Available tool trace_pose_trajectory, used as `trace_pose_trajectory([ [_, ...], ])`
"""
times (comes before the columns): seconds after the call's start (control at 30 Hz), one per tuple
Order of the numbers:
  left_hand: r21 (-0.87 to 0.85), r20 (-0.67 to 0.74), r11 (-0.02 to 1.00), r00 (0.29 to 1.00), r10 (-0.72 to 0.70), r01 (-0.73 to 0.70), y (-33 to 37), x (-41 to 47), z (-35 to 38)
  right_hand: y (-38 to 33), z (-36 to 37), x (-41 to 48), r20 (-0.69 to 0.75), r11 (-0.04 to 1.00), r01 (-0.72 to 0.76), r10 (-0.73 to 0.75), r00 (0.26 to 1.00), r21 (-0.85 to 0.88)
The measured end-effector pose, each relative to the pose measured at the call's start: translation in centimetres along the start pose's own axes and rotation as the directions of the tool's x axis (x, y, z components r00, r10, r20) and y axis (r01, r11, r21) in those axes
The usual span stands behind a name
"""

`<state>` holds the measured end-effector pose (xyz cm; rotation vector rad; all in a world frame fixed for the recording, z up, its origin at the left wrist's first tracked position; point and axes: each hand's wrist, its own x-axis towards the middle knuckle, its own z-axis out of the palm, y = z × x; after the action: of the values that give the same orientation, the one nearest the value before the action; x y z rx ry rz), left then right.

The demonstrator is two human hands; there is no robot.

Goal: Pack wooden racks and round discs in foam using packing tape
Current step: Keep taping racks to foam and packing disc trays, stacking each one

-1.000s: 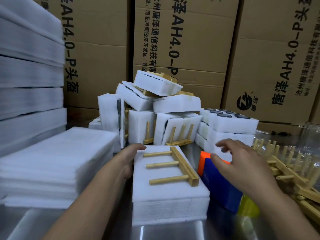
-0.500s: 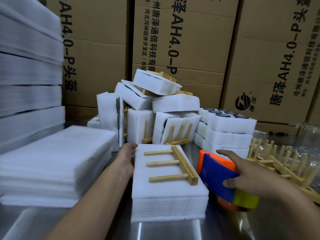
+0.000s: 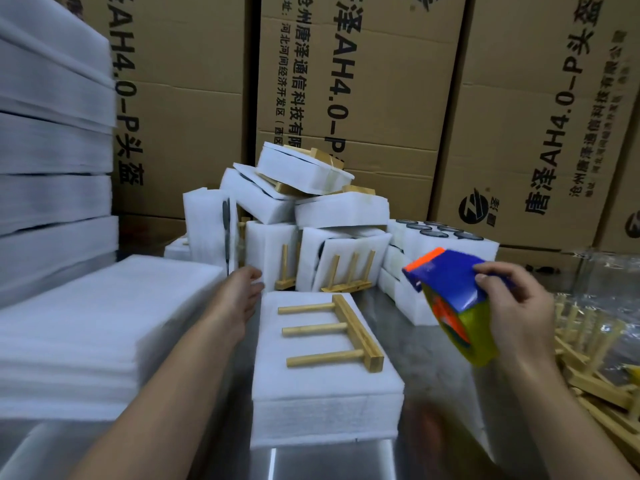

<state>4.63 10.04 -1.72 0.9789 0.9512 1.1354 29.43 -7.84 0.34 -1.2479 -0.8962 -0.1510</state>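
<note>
The wooden rack (image 3: 333, 330) lies loose on a foam pad (image 3: 325, 382) mid-table (image 3: 426, 355). The right hand (image 3: 519, 306) grips the tape dispenser (image 3: 450, 299) aloft. The left hand (image 3: 242, 292) has relaxed fingers at the pad's far left corner. Taping may nudge the unpinned rack askew.

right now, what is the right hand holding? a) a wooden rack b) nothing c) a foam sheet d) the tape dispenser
d: the right hand grips the blue and orange tape dispenser, while the wooden rack lies untouched on the foam block.

One tape dispenser (image 3: 450, 289); one three-peg rack (image 3: 356, 327) atop near foam stack (image 3: 325, 393).
</note>
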Motion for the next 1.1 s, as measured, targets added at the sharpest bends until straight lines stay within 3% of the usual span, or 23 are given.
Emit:
trace_pose_trajectory([
  [0.1,0.037,0.109,0.994,0.989,0.098,-0.102,0.6,-1.1,0.9,-1.4,-0.5,0.0,-0.112,0.925,0.036,0.007,0.994,0.378],
  [0.17,0.051,0.068,0.974,0.974,0.216,-0.22,1.4,-1.8,1.1,-2.2,-0.7,0.0,-0.05,0.785,-0.045,0.096,0.994,0.618],
  [0.23,0.051,0.035,0.939,0.941,0.338,-0.339,2.6,-2.7,1.2,-2.9,-0.7,-0.1,0.051,0.675,-0.13,0.136,0.989,0.726],
  [0.27,0.022,0.095,0.935,0.932,0.351,-0.355,3.2,-3.4,1.3,-3.2,-0.7,-0.3,0.091,0.646,-0.158,0.136,0.986,0.747],
  [0.33,-0.031,0.331,0.972,0.915,0.23,-0.233,3.9,-5.1,1.8,-3.6,-0.7,-0.7,0.165,0.615,-0.2,0.114,0.98,0.763],
  [0.4,0.065,0.55,0.994,0.834,0.032,-0.082,4.0,-6.5,2.5,-3.8,-0.6,-1.0,0.222,0.609,-0.234,0.097,0.97,0.758],
  [0.47,0.134,0.648,0.991,0.758,-0.074,-0.018,3.7,-7.3,3.3,-3.8,-0.3,-1.4,0.26,0.626,-0.257,0.089,0.962,0.736],
  [0.7,0.034,0.591,0.999,0.805,-0.051,0.038,2.9,-6.8,3.6,-3.3,0.4,-1.8,0.369,0.704,-0.307,0.069,0.927,0.64],
  [0.93,0.032,0.565,0.992,0.817,-0.117,0.12,2.8,-6.5,3.5,-3.1,0.4,-1.9,0.41,0.683,-0.345,0.072,0.909,0.644],
  [1.1,0.058,0.537,0.996,0.839,-0.088,0.067,2.5,-6.6,3.5,-3.0,0.4,-1.9,0.424,0.682,-0.346,0.058,0.904,0.644],
])
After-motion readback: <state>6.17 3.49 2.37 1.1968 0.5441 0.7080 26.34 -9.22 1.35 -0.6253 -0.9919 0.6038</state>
